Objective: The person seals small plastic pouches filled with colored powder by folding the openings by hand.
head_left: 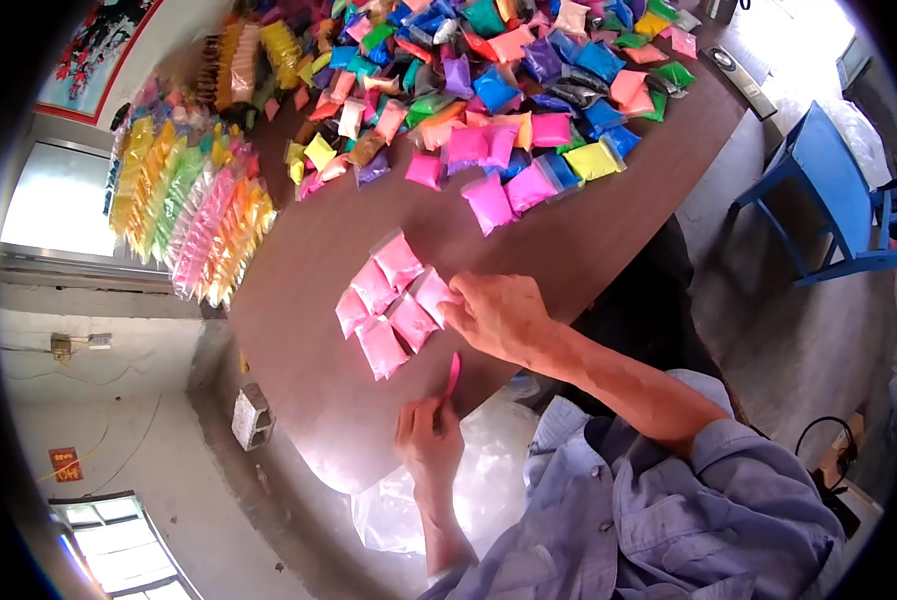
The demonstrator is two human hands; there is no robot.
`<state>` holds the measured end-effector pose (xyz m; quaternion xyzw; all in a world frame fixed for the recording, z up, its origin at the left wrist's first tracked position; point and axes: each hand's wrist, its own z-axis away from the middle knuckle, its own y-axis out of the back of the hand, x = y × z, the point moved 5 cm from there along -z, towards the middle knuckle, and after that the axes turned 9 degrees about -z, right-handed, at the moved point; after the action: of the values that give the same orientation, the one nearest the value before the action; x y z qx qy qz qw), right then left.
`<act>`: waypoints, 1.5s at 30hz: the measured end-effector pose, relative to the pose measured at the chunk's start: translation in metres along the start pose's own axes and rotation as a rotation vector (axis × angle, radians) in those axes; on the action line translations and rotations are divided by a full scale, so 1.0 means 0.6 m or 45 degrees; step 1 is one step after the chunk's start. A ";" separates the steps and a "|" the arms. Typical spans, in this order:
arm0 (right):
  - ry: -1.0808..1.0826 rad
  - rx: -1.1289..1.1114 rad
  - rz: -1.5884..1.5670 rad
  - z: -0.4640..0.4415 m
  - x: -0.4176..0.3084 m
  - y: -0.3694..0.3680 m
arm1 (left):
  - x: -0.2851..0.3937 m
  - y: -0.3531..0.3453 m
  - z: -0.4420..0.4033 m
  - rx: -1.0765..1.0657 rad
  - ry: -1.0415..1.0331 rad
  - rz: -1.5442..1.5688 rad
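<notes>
Several small clear packets with light pink contents lie in a cluster on the brown table. My right hand [498, 315] reaches in from the right, its fingers closed at the edge of the nearest pink packet [431, 294]. Touching that one are another pink packet [411, 321] and one at the far end [396, 260]. By the table's near edge, my left hand [430, 438] is closed in a pinch. From its fingertips sticks up a thin, bright pink strip [455, 373], possibly a packet seen edge-on.
A large heap of multicoloured packets [498, 85] covers the table's far side. Bundles of long filled bags [193, 205] hang or stand at the left. Clear plastic [488, 480] lies below the near edge. A blue stool [833, 190] stands at right.
</notes>
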<state>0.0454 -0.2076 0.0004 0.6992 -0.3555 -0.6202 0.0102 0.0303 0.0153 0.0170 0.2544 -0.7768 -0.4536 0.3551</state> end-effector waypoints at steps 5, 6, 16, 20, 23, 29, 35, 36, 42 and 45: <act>0.130 -0.025 -0.068 0.007 0.001 0.004 | 0.001 -0.004 -0.002 0.053 -0.029 -0.026; 0.219 0.015 -0.070 0.007 -0.004 0.006 | -0.004 -0.009 0.000 0.062 -0.017 -0.050; 0.186 -0.059 -0.035 0.008 0.011 -0.017 | 0.005 -0.020 -0.006 0.073 -0.050 -0.082; 0.066 -0.132 0.003 0.007 0.013 0.009 | 0.014 -0.034 -0.014 0.108 -0.150 -0.127; 0.005 -0.009 -0.064 -0.003 0.012 0.087 | 0.027 -0.036 -0.024 0.200 -0.224 -0.143; 0.034 0.545 0.030 -0.049 0.091 0.304 | 0.016 -0.058 -0.024 0.211 -0.209 -0.098; -0.078 0.866 0.518 -0.098 0.223 0.514 | -0.012 -0.077 -0.008 0.194 -0.185 -0.033; -0.163 0.881 0.603 -0.107 0.230 0.545 | -0.016 -0.081 -0.006 0.189 -0.180 -0.027; -0.339 0.741 0.860 -0.198 0.321 0.660 | -0.051 -0.100 0.017 0.201 -0.177 -0.002; -0.360 0.645 0.989 -0.241 0.344 0.674 | -0.043 -0.094 0.010 0.169 -0.164 0.020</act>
<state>-0.0288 -0.6765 0.0401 0.4043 -0.7279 -0.5534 0.0222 0.0455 0.0111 -0.0431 0.2416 -0.8285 -0.4136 0.2902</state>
